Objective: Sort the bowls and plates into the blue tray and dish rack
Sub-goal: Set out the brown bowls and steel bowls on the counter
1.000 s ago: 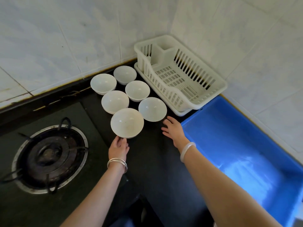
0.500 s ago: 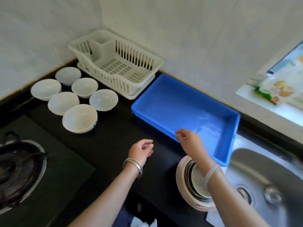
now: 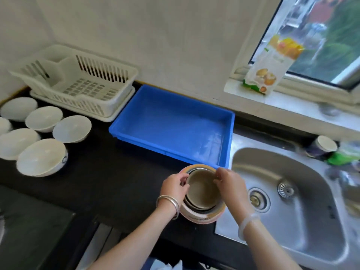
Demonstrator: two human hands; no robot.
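Note:
A stack of dishes [image 3: 202, 218] with a pink outer rim stands on the black counter between the blue tray [image 3: 171, 121] and the sink. Its top piece is a beige dish [image 3: 202, 190]. My left hand [image 3: 174, 185] curls its fingers on the beige dish's left rim. At the right rim, my right hand [image 3: 229, 184] pinches it. The blue tray holds nothing. Left of it stands the white dish rack [image 3: 78, 84], also with nothing in it. Several white bowls [image 3: 41, 156] sit upright in a cluster at the far left.
A steel sink [image 3: 292, 191] lies right of the stack. A food carton [image 3: 270, 61] leans on the window sill, and a cup [image 3: 323, 145] and something green sit behind the sink. The stove's glass top [image 3: 29, 221] fills the lower left.
The view has swung right, away from the bowls. Both hands have come together on the stack of dishes and taken hold of the top beige dish's rim.

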